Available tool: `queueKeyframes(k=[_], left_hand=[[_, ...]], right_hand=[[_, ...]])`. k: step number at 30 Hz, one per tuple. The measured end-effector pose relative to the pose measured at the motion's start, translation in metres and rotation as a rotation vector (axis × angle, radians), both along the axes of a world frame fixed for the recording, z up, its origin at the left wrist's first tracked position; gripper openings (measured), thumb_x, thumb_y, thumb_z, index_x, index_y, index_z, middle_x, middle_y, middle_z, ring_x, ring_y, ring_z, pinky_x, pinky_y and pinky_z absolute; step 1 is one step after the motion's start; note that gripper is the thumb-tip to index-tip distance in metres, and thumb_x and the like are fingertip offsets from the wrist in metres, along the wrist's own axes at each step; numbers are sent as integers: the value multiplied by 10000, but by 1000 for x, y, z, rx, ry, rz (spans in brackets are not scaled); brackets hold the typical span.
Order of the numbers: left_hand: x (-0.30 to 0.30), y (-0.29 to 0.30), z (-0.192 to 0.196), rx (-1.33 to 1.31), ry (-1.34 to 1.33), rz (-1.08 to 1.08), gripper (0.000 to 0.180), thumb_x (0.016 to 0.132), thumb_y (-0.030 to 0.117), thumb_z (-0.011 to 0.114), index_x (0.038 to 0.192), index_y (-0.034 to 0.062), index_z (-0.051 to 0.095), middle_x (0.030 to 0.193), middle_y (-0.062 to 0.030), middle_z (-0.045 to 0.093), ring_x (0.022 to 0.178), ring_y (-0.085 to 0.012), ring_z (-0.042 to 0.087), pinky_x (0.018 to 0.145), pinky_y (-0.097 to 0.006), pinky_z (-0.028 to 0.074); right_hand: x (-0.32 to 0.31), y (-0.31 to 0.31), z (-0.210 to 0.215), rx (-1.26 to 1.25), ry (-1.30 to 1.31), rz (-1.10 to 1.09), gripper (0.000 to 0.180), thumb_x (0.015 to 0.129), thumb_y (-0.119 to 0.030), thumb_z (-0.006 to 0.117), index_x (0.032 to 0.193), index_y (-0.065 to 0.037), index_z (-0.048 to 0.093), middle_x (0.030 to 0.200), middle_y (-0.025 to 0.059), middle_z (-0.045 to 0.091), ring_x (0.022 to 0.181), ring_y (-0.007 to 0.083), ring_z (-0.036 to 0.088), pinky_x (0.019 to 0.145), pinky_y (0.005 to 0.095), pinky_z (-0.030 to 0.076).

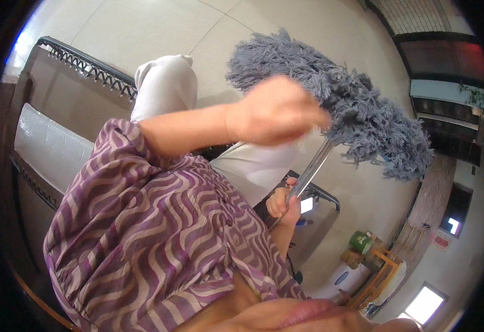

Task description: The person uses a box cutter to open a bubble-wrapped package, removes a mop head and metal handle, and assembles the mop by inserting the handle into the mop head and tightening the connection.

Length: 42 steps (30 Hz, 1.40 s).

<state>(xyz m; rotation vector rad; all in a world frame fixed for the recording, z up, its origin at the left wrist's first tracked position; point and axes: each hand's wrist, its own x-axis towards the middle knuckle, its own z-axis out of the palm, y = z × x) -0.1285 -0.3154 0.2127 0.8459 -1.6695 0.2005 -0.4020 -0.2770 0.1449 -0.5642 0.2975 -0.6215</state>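
A grey mop (375, 119) with a thick, shaggy strand head is held up in front of me, its head above the metal handle (315, 166). My right hand (284, 203) is wrapped around the handle, below the mop head. In front of the strands is my left hand (278, 112), blurred by motion, with its fingers curled together. It covers part of the mop head. Whether strands are pinched between those fingers cannot be made out.
I sit with white-trousered legs (170, 83) apart. To the left stands a folding bed or lounger (92, 65) with a black frame and elastic lacing. A lit screen (307, 205) lies beside my right hand. Boxes and a green container (361, 242) stand at the lower right on the tiled floor (197, 22).
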Motion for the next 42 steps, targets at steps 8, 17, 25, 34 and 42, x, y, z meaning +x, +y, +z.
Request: queueKeyframes(k=[8, 17, 25, 34, 42], left_hand=[[57, -30, -23, 860, 72, 82, 594, 736, 257, 645, 1256, 79, 419, 1130, -171, 518, 1036, -314, 512, 919, -368, 401], [68, -50, -39, 780, 205, -150, 332, 785, 199, 608, 1037, -4, 534, 924, -136, 608, 851, -238, 577, 757, -331, 446], [72, -39, -59, 574, 748, 144, 234, 861, 213, 540, 998, 23, 551, 875, -38, 569, 809, -106, 522, 696, -248, 444], [-41, 36, -111, 1317, 575, -548, 440, 885, 399, 466, 1070, 2, 512, 1025, -111, 537, 972, -159, 499, 830, -307, 416], [-38, -15, -92, 1426, 1775, -357, 381, 895, 375, 430, 935, -4, 438, 855, -171, 597, 783, -267, 614, 672, -368, 500]], right_hand=[[-12, 6, -3, 13, -34, 67, 388, 889, -212, 494, 1203, -32, 353, 529, 22, 390, 414, 106, 348, 351, 232, 278], [-13, 17, 9, -7, 116, 91, 381, 873, -233, 524, 1154, -9, 400, 533, 8, 363, 417, 97, 338, 375, 234, 267], [19, 2, 21, -147, 627, -60, 223, 868, -120, 512, 1052, -9, 455, 537, 30, 417, 408, 98, 387, 380, 234, 310], [84, -24, 6, -867, 1070, -187, 410, 823, -47, 528, 1198, 23, 379, 977, 111, 532, 833, 154, 531, 736, 270, 435], [37, 18, 7, -464, 856, 96, 685, 802, -4, 503, 1374, -37, 127, 1091, 151, 526, 762, 114, 562, 602, 196, 452]])
